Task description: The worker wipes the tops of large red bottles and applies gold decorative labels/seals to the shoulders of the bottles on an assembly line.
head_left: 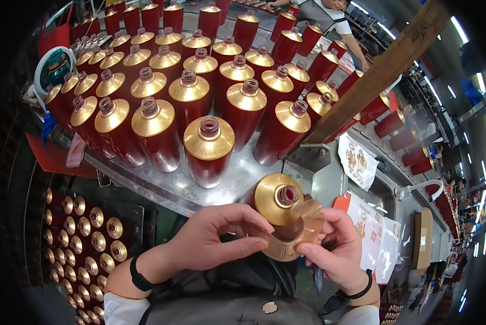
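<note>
A curved, see-through gold decal (284, 248) with a fine raised-looking pattern is stretched between my two hands. My left hand (221, 233) pinches its left end between thumb and fingertips. My right hand (334, 246) grips the other end, where the strip curls upward. Just behind the decal is a red bottle (273, 199) with a plain gold shoulder and an uncapped glass neck, tilted toward me. The decal overlaps the lower right of that shoulder in view; I cannot tell whether they touch. The bottle's lower body is hidden behind my hands.
Several red, gold-shouldered bottles (209, 142) stand close together on a metal table (170, 189). A wooden post (381, 73) slants up at the right. Printed decal sheets (366, 225) lie beside a sink tap (423, 189). More bottles (91, 244) fill the lower left. A co-worker (329, 16) is across the table.
</note>
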The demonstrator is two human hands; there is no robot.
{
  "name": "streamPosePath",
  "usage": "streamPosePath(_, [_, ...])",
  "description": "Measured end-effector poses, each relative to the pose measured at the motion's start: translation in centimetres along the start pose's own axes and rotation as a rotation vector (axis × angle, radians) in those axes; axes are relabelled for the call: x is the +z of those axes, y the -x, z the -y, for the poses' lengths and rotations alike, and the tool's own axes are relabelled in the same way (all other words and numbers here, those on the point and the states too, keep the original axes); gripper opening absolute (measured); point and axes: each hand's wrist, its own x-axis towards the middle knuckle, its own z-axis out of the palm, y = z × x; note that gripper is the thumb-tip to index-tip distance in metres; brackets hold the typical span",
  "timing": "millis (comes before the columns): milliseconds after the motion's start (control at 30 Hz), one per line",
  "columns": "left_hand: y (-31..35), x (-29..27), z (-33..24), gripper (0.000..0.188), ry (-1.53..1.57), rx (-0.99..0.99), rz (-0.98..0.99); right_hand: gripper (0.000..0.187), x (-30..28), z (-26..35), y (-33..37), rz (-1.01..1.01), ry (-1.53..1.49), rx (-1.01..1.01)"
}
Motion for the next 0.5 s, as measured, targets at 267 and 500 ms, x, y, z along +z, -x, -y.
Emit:
streamPosePath(267, [-2.2, 0.8, -1.3, 0.022, -0.417, 0.150, -0.264, 0.051, -0.1, -3.5, -1.3, -0.215, 0.259, -0.280])
streamPosePath(500, [-2.8, 0.7, -1.0, 0.027, -0.541, 0.220, -0.362, 0.054, 0.6, -5.0, -1.8, -0.297, 0.346, -0.380])
